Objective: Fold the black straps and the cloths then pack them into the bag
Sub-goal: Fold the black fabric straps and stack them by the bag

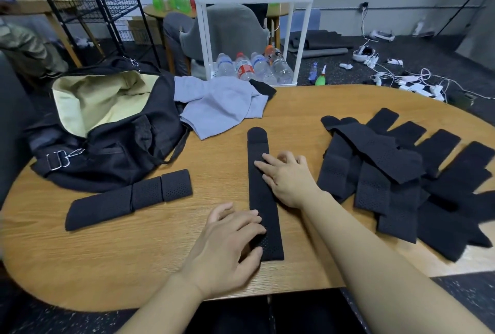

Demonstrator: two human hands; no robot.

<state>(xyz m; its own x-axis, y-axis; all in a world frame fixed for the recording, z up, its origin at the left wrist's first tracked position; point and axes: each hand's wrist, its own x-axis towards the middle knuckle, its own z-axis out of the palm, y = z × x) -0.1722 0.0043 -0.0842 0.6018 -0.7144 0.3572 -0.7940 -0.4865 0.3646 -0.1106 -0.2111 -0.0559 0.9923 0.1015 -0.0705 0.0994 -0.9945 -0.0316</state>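
Head view: one strap (263,191) lies straight, near to far, mid-tabletop (134,253). The left hand (227,242) presses its near end with nearly straight fingers; the right hand (288,175) rests flat fingers on its middle. Neither grips. It looks soft, light and limp, so taking one end and laying it over should fold it. Right: a heap of straps (401,181). Left: a folded strap (128,198), the open bag (107,130), grey cloths (219,106) far.
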